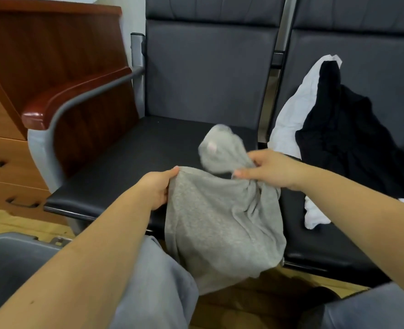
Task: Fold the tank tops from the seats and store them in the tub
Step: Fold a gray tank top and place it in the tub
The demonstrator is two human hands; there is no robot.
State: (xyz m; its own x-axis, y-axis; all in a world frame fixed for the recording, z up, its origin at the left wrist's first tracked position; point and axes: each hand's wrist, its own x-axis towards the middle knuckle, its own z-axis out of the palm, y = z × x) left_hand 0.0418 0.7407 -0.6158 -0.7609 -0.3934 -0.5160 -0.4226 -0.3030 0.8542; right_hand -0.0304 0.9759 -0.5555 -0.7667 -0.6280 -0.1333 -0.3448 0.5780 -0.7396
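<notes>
A grey tank top (220, 224) hangs over the front edge of the left black seat (125, 157), its lower part draping down past my knees. My left hand (157, 186) pinches its top left edge. My right hand (272, 170) grips the bunched top right part, and a blurred strap end sticks up above it. On the right seat (338, 245) lie a black tank top (348, 138) and a white one (291, 115), crumpled together. A grey tub (9, 255) stands at the lower left on the floor.
A wooden armrest on a metal frame (73, 96) borders the left seat. Behind it stands a wooden cabinet with drawers (4, 162). My legs in grey trousers (158, 288) are below the seats.
</notes>
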